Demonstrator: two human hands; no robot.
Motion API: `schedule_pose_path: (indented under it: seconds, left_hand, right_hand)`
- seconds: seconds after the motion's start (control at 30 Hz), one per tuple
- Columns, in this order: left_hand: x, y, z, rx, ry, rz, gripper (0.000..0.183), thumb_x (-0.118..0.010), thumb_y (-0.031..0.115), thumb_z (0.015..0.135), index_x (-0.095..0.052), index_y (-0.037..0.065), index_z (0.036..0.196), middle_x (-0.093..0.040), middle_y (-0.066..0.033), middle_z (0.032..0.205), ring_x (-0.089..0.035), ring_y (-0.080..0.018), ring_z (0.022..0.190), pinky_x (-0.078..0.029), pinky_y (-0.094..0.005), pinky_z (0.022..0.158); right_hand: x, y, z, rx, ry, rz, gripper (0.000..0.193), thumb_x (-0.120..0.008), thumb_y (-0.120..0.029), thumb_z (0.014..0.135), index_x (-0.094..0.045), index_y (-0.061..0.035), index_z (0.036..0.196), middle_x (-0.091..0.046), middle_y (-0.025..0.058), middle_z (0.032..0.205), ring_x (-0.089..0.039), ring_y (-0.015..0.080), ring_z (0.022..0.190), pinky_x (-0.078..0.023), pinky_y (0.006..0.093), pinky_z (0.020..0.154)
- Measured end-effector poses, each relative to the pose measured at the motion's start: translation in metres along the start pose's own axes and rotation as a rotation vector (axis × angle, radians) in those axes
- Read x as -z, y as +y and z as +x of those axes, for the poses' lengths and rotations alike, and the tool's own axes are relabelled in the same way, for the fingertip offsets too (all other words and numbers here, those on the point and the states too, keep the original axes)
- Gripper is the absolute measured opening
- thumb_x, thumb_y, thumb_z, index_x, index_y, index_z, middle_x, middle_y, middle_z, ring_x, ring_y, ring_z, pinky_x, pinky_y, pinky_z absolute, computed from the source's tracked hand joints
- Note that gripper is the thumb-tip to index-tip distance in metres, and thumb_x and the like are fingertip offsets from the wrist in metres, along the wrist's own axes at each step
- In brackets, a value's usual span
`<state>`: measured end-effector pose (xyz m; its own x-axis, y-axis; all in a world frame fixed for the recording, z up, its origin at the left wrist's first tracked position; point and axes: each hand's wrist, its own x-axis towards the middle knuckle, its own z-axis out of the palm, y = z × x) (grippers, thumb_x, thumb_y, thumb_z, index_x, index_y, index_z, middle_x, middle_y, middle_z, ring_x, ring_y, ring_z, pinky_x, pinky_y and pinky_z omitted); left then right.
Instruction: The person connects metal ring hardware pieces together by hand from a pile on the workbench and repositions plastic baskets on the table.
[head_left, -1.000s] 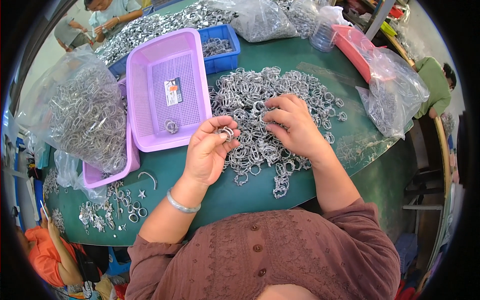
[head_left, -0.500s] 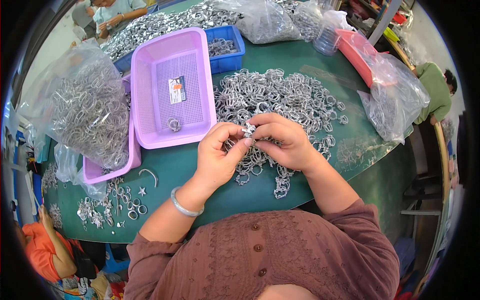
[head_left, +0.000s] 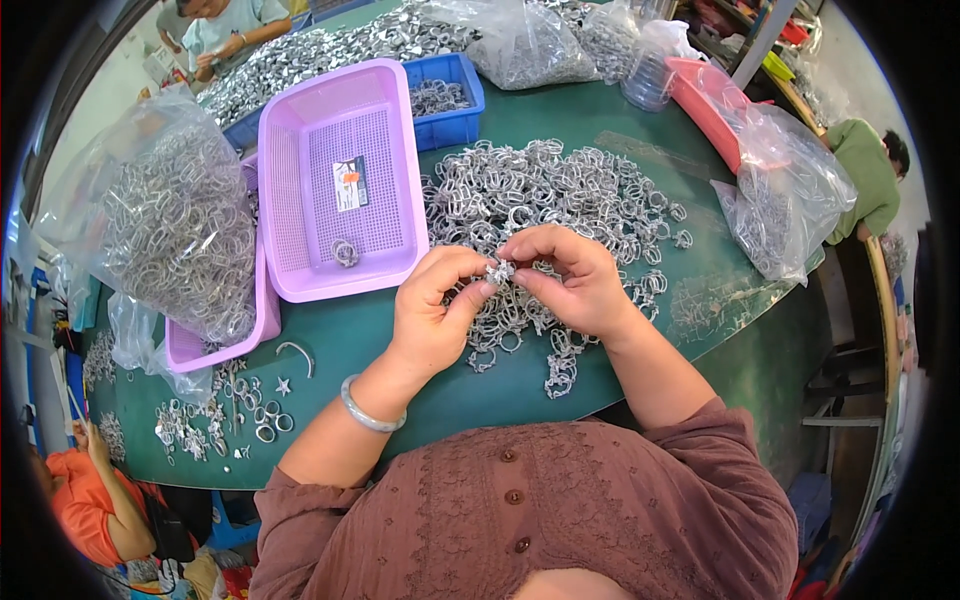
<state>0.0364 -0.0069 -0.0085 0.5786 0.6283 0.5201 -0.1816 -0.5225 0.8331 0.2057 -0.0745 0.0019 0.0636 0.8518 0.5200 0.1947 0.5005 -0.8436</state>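
Between my two hands, over the near edge of a pile of silver metal rings (head_left: pixel 560 200), I hold a small silver metal ring (head_left: pixel 499 272) with a star-like, spiky top. My left hand (head_left: pixel 440 297) pinches it between thumb and forefinger. From the other side the thumb and fingertips of my right hand (head_left: pixel 570 280) close on the same piece. Fingertips partly cover it, so its full shape is hidden. A purple basket (head_left: pixel 420 225) tilts up left of the pile, with a few rings (head_left: pixel 345 253) lying at its near end.
Left stands a see-through bag of rings (head_left: pixel 185 220) in another purple basket (head_left: pixel 225 352). Loose rings and stars (head_left: pixel 272 412) lie near the left. Behind is a blue bin (head_left: pixel 478 100); to the right, a red tray (head_left: pixel 705 110) and plastic bag (head_left: pixel 780 215). Other people work around the green table (head_left: pixel 640 360).
My fingers have shifted slightly around the small ring, turning it so more of its spiky top shows. My right fingers have lifted and spread a little. The basket and pile stay put.
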Motion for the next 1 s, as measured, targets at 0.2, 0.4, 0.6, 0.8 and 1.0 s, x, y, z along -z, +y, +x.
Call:
schedule_pose_path:
  seconds: [0.2, 0.4, 0.6, 0.8, 1.0]
  left_hand:
    - [0.0011, -0.0042, 0.0009, -0.018, 0.007, -0.006, 0.019, -0.060, -0.007, 0.075, -0.059, 0.000, 0.093, -0.055, -0.0067, 0.092, -0.052, -0.0129, 0.081, -0.042, -0.0228, 0.070]
    - [-0.0004, -0.0025, 0.0010, -0.017, 0.019, -0.027, 0.019, -0.061, -0.007, 0.075, -0.060, 0.000, 0.093, -0.055, -0.0068, 0.092, -0.052, -0.0126, 0.080, -0.042, -0.0225, 0.069]
    - [-0.0004, -0.0036, -0.0008, 0.025, 0.020, -0.055, 0.022, -0.060, -0.006, 0.077, -0.060, 0.001, 0.097, -0.054, -0.0047, 0.091, -0.050, -0.0106, 0.080, -0.041, -0.0213, 0.069]
    - [-0.0011, -0.0011, -0.0039, 0.165, 0.057, -0.141, 0.033, -0.066, -0.002, 0.074, -0.056, 0.002, 0.106, -0.052, -0.0026, 0.090, -0.048, -0.0078, 0.078, -0.041, -0.0196, 0.068]
    - [-0.0051, 0.0054, -0.0018, 0.087, 0.047, 0.091, 0.034, -0.073, 0.004, 0.069, -0.056, 0.002, 0.099, -0.053, -0.0007, 0.083, -0.048, -0.0070, 0.070, -0.041, -0.0196, 0.062]
  right_hand:
    - [0.0022, -0.0024, 0.0040, -0.001, -0.028, -0.121, 0.022, -0.061, 0.005, 0.074, -0.058, 0.0000, 0.095, -0.060, 0.0072, 0.089, -0.059, 0.0135, 0.078, -0.048, 0.0248, 0.070]
    - [0.0041, -0.0013, 0.0059, 0.102, -0.061, -0.227, 0.021, -0.062, 0.005, 0.073, -0.059, -0.0008, 0.093, -0.060, 0.0083, 0.089, -0.059, 0.0168, 0.080, -0.048, 0.0262, 0.070]
    - [0.0046, 0.0001, 0.0048, 0.108, -0.078, -0.233, 0.018, -0.062, 0.004, 0.072, -0.059, -0.0006, 0.090, -0.061, 0.0099, 0.091, -0.060, 0.0200, 0.084, -0.048, 0.0276, 0.071]
    - [0.0051, -0.0042, 0.0060, 0.131, -0.061, -0.300, 0.018, -0.064, 0.003, 0.071, -0.058, -0.0018, 0.087, -0.061, 0.0102, 0.093, -0.061, 0.0218, 0.085, -0.049, 0.0288, 0.071]
    - [0.0032, -0.0046, 0.0036, 0.197, -0.083, -0.413, 0.025, -0.065, 0.003, 0.067, -0.056, -0.0041, 0.090, -0.059, 0.0121, 0.095, -0.060, 0.0269, 0.082, -0.049, 0.0316, 0.068]
